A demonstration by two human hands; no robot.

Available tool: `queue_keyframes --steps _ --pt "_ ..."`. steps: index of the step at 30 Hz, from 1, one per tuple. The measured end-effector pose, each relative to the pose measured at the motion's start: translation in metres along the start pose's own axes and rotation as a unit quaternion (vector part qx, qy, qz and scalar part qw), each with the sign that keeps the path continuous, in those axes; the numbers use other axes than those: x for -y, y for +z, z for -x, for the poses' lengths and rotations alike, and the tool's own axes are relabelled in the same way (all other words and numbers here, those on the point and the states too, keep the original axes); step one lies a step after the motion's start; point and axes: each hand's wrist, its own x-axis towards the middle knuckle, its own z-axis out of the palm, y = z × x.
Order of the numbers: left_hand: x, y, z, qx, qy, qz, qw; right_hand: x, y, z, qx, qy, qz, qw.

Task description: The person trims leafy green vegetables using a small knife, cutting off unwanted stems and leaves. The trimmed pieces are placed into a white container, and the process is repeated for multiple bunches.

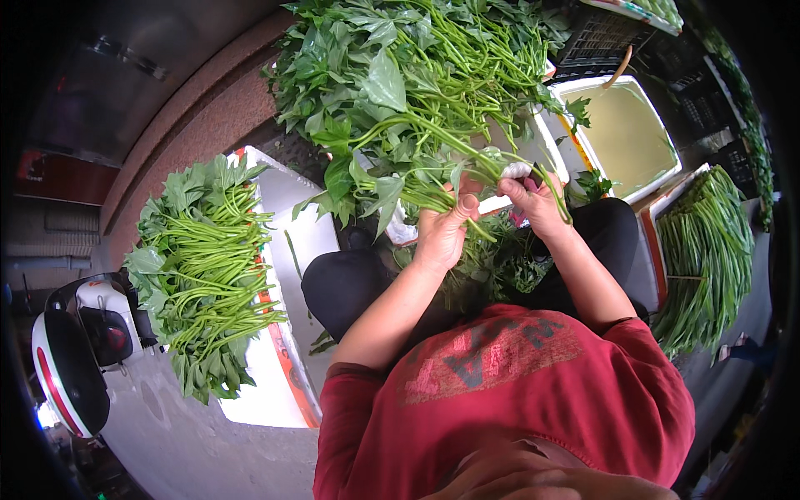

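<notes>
In front of my chest, my left hand (447, 231) grips a small bunch of leafy green stems (431, 195), which look like sweet potato greens. Their leaves point to the left. Close by on the right, my right hand (534, 201) pinches longer stems (459, 145) near their cut ends, and one stem bends down past the wrist. A white wrapping (516, 170) shows at a finger of this hand. Just beyond both hands lies a large heap of the same greens (400, 69). Loose leaves (500, 250) lie below the hands, between the knees.
On the left, a white foam box (300, 206) has a row of stacked greens (212, 269) along its edge. At upper right stands a foam box of cloudy water (615, 137). Long thin green vegetables (706, 262) fill a box at right. A scooter (87, 350) is far left.
</notes>
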Motion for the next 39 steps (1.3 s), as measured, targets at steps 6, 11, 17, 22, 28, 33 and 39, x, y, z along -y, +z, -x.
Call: queue_keyframes --steps 6,11,17,22,28,33,39 --pt "-0.024 -0.007 -0.003 -0.063 0.034 -0.027 0.997 -0.017 0.011 0.018 0.079 -0.043 -0.011 0.996" --pt "-0.025 0.001 -0.003 0.003 -0.003 -0.069 0.998 -0.031 -0.023 0.003 0.036 0.187 -0.538 0.821" --pt "-0.047 0.008 0.002 0.127 0.061 -0.05 0.989 -0.053 -0.024 0.044 -0.011 0.522 -0.26 0.812" --pt "-0.074 -0.019 -0.021 0.021 0.108 0.066 0.992 -0.012 -0.036 0.02 0.121 0.37 -0.19 0.901" --pt "-0.066 -0.037 -0.044 0.041 0.02 0.202 0.978 0.064 -0.051 -0.18 -0.018 -0.148 0.312 0.938" --pt "-0.075 -0.039 -0.049 0.002 0.074 0.137 0.988 0.032 -0.021 -0.244 -0.03 -0.017 0.617 0.787" --pt "-0.075 -0.041 -0.041 0.031 0.084 0.09 0.992 0.062 -0.06 -0.239 0.007 0.055 0.039 0.998"
